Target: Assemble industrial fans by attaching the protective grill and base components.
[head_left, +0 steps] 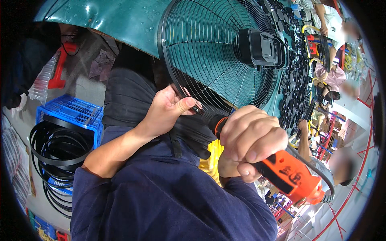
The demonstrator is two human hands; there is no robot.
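A black wire fan guard (pixel 171 66) with a black motor housing (pixel 261 48) rests at the edge of a green-covered table. My left hand (pixel 161 110) pinches the guard's near rim, thumb on top and the other fingers partly hidden behind it. My right hand (pixel 253 134) is wrapped around an orange and black electric screwdriver (pixel 295 180). Its black nose points left at the rim, close by my left fingertips. The tip and whatever it meets there are too small to make out. A cord runs from the tool's rear end.
The green tabletop (pixel 112 16) extends behind the guard, with many black parts (pixel 295 80) along its right side. On the floor at left stands a blue crate (pixel 74 108) with several black hoops (pixel 60 160). Several other people work at right, one arm (pixel 304 136) reaching toward the table.
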